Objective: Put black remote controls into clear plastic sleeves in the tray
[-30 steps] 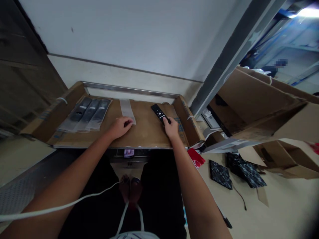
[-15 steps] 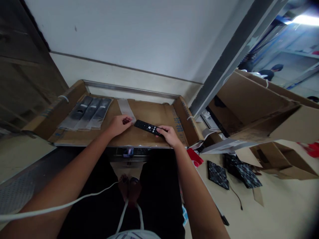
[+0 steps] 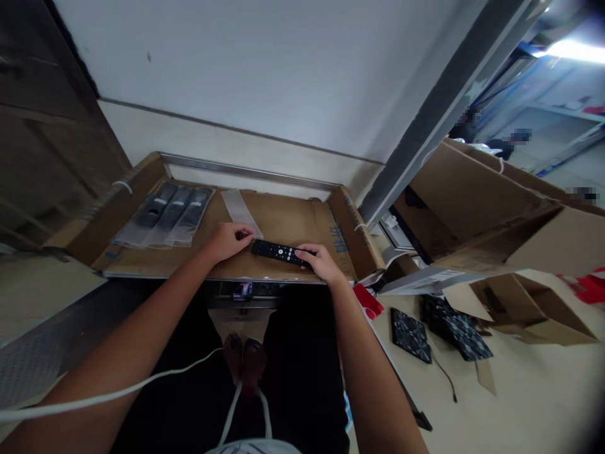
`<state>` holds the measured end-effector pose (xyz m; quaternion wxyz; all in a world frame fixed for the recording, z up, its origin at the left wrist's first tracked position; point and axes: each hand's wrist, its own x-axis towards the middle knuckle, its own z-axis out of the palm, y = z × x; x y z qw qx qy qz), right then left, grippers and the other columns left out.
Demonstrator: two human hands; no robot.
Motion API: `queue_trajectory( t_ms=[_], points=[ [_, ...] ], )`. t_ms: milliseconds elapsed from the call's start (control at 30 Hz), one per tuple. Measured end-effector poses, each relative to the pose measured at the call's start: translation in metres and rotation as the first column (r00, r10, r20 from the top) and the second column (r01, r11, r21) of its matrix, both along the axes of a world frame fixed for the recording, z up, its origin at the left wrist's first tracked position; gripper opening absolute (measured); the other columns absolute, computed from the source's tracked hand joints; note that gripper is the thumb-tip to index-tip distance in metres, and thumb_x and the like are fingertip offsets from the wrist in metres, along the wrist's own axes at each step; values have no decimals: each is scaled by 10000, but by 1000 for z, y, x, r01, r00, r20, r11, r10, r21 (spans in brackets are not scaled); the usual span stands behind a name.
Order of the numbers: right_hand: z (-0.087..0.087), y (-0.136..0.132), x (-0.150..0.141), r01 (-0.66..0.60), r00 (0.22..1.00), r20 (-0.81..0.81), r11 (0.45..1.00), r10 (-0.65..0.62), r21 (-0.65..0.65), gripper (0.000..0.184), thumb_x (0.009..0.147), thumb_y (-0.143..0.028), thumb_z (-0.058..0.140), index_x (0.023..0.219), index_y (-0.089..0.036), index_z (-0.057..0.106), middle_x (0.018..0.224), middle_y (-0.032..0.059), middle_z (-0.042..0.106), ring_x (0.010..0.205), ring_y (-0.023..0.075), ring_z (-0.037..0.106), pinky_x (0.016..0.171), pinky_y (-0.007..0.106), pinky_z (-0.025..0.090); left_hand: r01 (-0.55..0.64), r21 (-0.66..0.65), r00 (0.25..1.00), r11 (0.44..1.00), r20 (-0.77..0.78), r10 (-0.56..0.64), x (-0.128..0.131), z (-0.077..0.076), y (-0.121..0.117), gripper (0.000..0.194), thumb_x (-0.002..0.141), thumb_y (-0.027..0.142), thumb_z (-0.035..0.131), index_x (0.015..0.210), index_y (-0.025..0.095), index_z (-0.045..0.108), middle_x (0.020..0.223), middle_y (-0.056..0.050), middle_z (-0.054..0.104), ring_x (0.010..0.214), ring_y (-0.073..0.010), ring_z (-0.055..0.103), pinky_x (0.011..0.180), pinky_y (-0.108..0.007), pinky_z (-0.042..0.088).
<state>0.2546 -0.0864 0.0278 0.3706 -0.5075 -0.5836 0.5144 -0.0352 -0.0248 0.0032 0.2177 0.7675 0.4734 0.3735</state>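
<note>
A black remote control (image 3: pixel 271 250) with rows of small buttons is in my right hand (image 3: pixel 321 261), gripped at its right end between thumb and fingers. Its left end points toward my left hand (image 3: pixel 234 239), whose fingers are pinched together at the near end of a clear plastic bag (image 3: pixel 240 211). That bag lies flat and slants away across the cardboard lining. How the bag's mouth sits between the fingertips is too small to see. Farther left, several bagged remote controls (image 3: pixel 172 211) lie side by side in clear sleeves.
Cardboard walls (image 3: pixel 357 230) edge the work tray at both sides. On the right stands a large open carton (image 3: pixel 491 195), with another carton (image 3: pixel 539 309) on the floor. Black patterned panels (image 3: pixel 411 334) lie there too. A white cable (image 3: pixel 142 384) crosses my left forearm. People are in the background.
The remote control has moved slightly down and left in my right hand, and lies more level. My left hand has shifted a little, staying at the bag's near end.
</note>
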Motion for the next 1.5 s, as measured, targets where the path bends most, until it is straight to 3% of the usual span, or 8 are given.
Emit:
queue_trajectory(
  t_ms=[267,500,667,1033,1300,1500],
  points=[
    [-5,3,-3,6,1000,-8,1000,-6,-22,393,689,-564,758,732,-175,723,680,-9,599,639,140,526,603,268,502,50,-16,999,999,11,-50,1,-6,0,233,814,325,628,954,205,770,823,-23,765,677,-171,668,662,-287,535],
    [-15,7,-3,30,999,14,999,-30,23,402,735,-561,730,826,-170,760,736,6,658,650,150,575,621,271,511,86,21,993,996,79,-88,2,-3,-4,212,817,317,619,938,180,727,836,-35,732,687,-158,655,656,-274,544],
    [-16,9,-10,58,997,42,997,-60,49,416,767,-556,685,852,-157,767,740,16,681,619,147,578,605,262,472,74,74,992,994,93,-81,4,-2,-4,211,810,307,606,930,170,714,851,-49,728,703,-165,662,673,-287,560],
    [-23,14,-18,126,982,116,978,-146,163,455,872,-572,586,814,-155,759,657,21,692,677,175,604,700,270,426,-7,40,990,999,142,1,3,-4,0,250,858,363,625,990,181,733,975,-71,764,824,-202,706,795,-332,593],
    [-22,13,-49,46,976,198,971,-94,233,471,945,-561,511,917,-167,766,733,22,721,730,178,630,706,258,432,-85,95,990,992,122,73,-2,-12,6,244,877,348,614,1017,185,728,979,-76,759,844,-213,704,812,-340,575],
    [-20,11,-56,-43,954,292,937,-65,348,421,1003,-497,459,1034,-197,753,916,29,741,876,194,660,808,268,472,-134,83,985,988,116,124,-2,-5,4,245,891,340,594,1034,185,718,1014,-71,759,872,-212,701,854,-335,567]
  ],
)
